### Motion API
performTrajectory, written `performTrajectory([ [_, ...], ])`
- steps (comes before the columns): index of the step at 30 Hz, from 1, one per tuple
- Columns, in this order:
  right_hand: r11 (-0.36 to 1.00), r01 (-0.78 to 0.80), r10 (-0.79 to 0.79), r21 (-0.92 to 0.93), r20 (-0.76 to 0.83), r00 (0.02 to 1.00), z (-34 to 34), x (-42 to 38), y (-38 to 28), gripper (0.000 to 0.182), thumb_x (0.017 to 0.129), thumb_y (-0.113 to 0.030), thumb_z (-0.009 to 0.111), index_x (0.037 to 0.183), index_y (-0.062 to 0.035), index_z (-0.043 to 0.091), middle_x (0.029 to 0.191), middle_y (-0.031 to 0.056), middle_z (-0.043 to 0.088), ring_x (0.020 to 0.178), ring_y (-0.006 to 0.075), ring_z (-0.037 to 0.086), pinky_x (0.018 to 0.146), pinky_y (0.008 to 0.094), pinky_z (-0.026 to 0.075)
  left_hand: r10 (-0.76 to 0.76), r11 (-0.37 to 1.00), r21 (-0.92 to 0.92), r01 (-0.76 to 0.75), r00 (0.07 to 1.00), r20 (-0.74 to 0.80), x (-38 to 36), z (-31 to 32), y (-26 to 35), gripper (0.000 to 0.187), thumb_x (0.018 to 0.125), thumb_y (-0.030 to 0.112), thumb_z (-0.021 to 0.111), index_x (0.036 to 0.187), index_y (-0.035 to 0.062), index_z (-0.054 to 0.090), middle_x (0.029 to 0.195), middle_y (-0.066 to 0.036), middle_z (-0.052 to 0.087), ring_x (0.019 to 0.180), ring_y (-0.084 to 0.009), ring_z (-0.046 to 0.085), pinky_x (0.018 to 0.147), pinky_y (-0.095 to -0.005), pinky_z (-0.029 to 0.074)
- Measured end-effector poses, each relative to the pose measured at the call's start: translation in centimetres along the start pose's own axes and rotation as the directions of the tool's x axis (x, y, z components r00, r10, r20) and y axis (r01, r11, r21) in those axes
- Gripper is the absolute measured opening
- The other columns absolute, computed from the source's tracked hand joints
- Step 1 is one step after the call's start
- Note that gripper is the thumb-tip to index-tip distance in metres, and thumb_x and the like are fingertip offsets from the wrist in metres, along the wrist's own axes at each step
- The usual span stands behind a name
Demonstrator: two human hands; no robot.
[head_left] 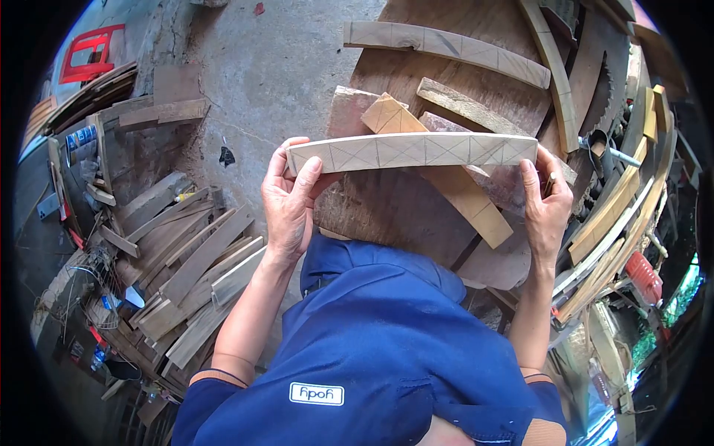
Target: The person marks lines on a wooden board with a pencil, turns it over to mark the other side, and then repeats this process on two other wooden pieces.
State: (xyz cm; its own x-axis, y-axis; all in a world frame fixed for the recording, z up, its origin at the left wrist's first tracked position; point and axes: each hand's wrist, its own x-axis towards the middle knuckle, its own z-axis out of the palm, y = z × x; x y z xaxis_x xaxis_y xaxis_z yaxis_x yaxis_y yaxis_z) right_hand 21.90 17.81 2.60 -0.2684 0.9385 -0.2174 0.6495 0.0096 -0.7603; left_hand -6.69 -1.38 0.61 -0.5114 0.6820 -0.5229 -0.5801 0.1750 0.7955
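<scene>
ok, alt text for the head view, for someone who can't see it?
A person's left hand and right hand hold a slightly curved wooden piece by its ends, its face marked with crossing lines. More wood pieces lie beyond, with a wood pile at left and the person's blue shirt below.

A board point(413, 152) is before the torso point(364, 349), a plank pile point(197, 264) left, wood strips point(606, 217) right.

Pale curved wooden slat point(409, 152), smooth and matt; blue short-sleeved cloth shirt point(364, 342), matt; grey cracked concrete floor point(256, 70), rough
</scene>
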Motion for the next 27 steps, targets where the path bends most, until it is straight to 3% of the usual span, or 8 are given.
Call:
performTrajectory([
  [10, 1.000, 0.014, -0.013, 0.012, -0.018, 1.000, 0.24, 0.15, 0.14, 0.038, 0.100, -0.019, 0.072, 0.133, -0.0016, 0.068, 0.095, -0.0014, 0.067, 0.072, 0.0054, 0.045, 0.066, 0.0229, 0.042, 0.000, 0.996, 0.087, 0.002, 1.000, -0.024, 0.58, 0.16, 0.30, 0.039, 0.101, 0.010, 0.069, 0.134, 0.0026, 0.051, 0.117, -0.011, 0.067, 0.106, -0.0187, 0.071, 0.093, -0.0350, 0.064],
  [16, 0.999, -0.010, 0.011, -0.036, 0.006, 1.000, 0.13, 0.04, -0.41, 0.038, 0.100, -0.021, 0.072, 0.133, -0.0026, 0.068, 0.098, 0.0002, 0.069, 0.074, 0.0060, 0.049, 0.068, 0.0232, 0.046, -0.010, 0.997, 0.074, 0.013, 0.999, -0.039, 0.71, 0.25, 0.49, 0.037, 0.099, 0.009, 0.072, 0.131, 0.0023, 0.055, 0.115, -0.011, 0.067, 0.104, -0.0177, 0.070, 0.089, -0.0355, 0.065],
  [24, 0.984, 0.086, -0.091, -0.154, -0.030, 0.995, 0.04, -0.27, 0.28, 0.039, 0.099, -0.025, 0.073, 0.132, -0.0039, 0.068, 0.109, 0.0098, 0.071, 0.081, 0.0140, 0.062, 0.072, 0.0300, 0.053, -0.069, 0.996, 0.058, 0.071, 0.997, -0.033, 1.04, 0.85, 0.50, 0.033, 0.096, 0.012, 0.075, 0.123, 0.0034, 0.059, 0.112, -0.008, 0.066, 0.101, -0.0167, 0.070, 0.087, -0.0340, 0.065],
  [27, 0.981, 0.027, -0.031, -0.191, -0.015, 0.999, -0.08, -0.29, -0.41, 0.039, 0.099, -0.025, 0.073, 0.131, -0.0026, 0.068, 0.109, 0.0110, 0.071, 0.085, 0.0156, 0.064, 0.074, 0.0310, 0.053, -0.071, 0.994, 0.084, 0.073, 0.997, -0.035, 0.99, 0.84, 0.64, 0.030, 0.096, 0.012, 0.075, 0.121, 0.0037, 0.059, 0.111, -0.008, 0.066, 0.101, -0.0168, 0.070, 0.086, -0.0346, 0.065],
])
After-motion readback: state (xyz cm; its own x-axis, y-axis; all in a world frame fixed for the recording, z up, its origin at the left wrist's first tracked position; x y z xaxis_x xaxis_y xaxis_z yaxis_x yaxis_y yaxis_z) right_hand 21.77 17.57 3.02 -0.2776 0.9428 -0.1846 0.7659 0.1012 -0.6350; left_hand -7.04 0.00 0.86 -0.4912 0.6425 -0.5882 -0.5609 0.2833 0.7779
